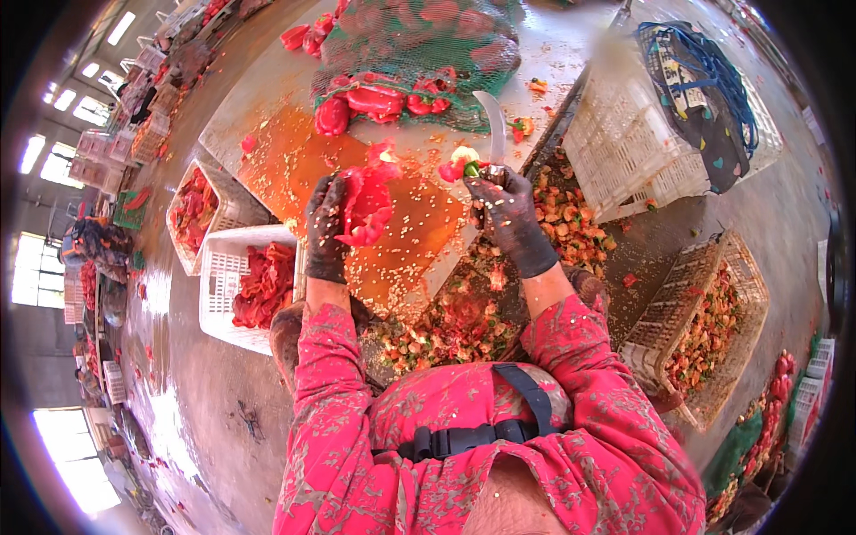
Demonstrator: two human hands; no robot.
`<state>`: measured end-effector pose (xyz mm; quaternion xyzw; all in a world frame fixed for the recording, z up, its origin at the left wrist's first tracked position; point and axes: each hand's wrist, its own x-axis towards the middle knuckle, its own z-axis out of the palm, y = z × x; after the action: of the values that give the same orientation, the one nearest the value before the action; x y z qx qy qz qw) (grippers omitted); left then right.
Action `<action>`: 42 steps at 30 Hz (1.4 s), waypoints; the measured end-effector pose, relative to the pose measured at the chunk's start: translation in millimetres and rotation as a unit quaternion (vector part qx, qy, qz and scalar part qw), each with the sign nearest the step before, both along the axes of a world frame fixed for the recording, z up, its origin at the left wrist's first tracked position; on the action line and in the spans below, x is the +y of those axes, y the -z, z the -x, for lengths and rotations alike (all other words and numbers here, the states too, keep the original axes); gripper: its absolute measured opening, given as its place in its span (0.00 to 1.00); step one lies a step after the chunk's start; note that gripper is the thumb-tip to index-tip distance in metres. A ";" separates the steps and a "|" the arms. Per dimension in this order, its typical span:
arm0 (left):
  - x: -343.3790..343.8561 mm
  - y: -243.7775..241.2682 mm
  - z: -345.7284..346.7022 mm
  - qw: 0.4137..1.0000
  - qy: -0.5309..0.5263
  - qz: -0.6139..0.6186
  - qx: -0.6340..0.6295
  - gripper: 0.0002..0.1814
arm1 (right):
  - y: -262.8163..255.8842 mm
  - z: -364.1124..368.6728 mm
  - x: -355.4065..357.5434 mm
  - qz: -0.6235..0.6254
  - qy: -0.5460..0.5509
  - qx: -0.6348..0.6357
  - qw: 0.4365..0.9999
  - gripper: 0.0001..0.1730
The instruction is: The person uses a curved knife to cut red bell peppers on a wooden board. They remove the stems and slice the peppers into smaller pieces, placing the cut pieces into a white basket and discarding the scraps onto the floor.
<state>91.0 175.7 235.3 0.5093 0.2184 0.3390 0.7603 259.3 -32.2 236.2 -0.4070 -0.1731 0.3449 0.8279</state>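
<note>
Dark gloves cover both of my hands. In my left hand (328, 217) is an opened red bell pepper (366, 200), its hollow side showing. My right hand (505, 207) grips a knife with a curved blade (495, 124) that points away from me, and holds a pepper core with its green stem (470, 166) at the thumb. Both hands are over the near part of a metal work table (267, 120), whose wet orange surface is strewn with seeds. Beyond them lies a green mesh sack (428, 47) of red peppers, several spilling from its mouth (374, 100).
White plastic crates of red pepper pieces (264, 284) stand at the left. Pepper cores and seeds (461, 328) lie heaped below the table edge. At the right are a crate of cores (709, 334) and an upright crate (628, 134) with a dark cloth (702, 107) over it.
</note>
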 end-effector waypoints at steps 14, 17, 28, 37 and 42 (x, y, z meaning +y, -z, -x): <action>-14.8 8.8 -3.0 0.993 0.046 0.091 -0.056 0.16 | 4.9 33.1 21.2 -0.004 -0.125 0.036 0.991 0.15; 11.0 32.2 -5.2 0.996 0.061 -0.003 0.069 0.20 | -3.1 28.7 21.4 -0.008 -0.073 0.086 0.994 0.12; 63.2 13.7 27.5 0.710 -0.104 -0.530 0.452 0.24 | 2.2 13.7 12.0 0.032 -0.003 0.027 0.999 0.10; 178.6 -9.6 44.6 0.650 -0.052 -0.518 0.554 0.21 | -12.8 5.1 -2.6 -0.011 -0.004 0.141 0.990 0.12; 176.8 17.1 -104.7 0.662 -0.084 -0.507 0.546 0.30 | -12.6 7.9 2.8 0.018 0.005 0.158 0.987 0.14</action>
<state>195.7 352.5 218.2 0.8892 0.4304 0.1207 0.0977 251.4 -29.4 248.8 -0.3627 -0.0314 0.4038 0.8393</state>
